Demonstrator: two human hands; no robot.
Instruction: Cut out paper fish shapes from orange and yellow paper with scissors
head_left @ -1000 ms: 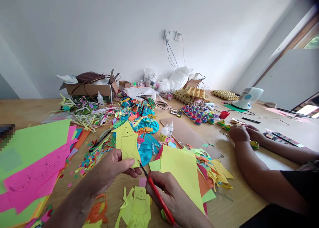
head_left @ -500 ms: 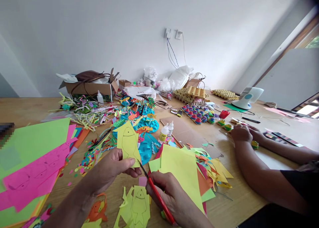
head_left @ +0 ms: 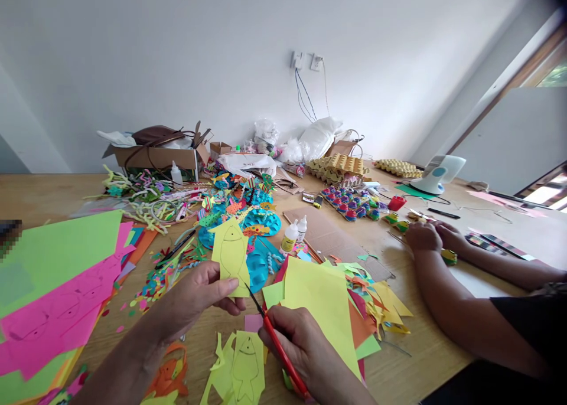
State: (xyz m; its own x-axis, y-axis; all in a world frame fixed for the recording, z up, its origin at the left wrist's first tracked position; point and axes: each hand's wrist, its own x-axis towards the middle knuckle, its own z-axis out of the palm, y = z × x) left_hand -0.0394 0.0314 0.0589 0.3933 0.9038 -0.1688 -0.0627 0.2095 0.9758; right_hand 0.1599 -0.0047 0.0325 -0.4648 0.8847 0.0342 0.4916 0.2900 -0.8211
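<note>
My left hand [head_left: 206, 296] pinches the lower left edge of a yellow paper piece [head_left: 231, 248] with a fish outline drawn on it. My right hand [head_left: 296, 340] is closed around a red-handled tool [head_left: 283, 355], apparently scissors, with dark blades. The blade tip meets the paper's lower right edge, by the drawn tail. Below, on the table, lies a second yellow paper with a fish drawing [head_left: 247, 363], beside yellow offcuts [head_left: 219, 363]. Orange paper cutouts [head_left: 170, 372] lie under my left forearm. A large yellow sheet [head_left: 316, 304] rests right of my right hand.
Pink sheets with fish drawings [head_left: 57, 319] lie on green paper [head_left: 66, 245] at left. Two glue bottles [head_left: 290, 238] stand ahead, near blue painted egg cartons [head_left: 259, 266]. Another person's hands [head_left: 427, 237] work at right by green-yellow pieces [head_left: 449, 257]. Paper scraps [head_left: 390, 301] lie between us.
The yellow paper in my left hand has tilted slightly and sits a little lower and more upright. The scissors stay at its lower right edge. The view has shifted slightly.
</note>
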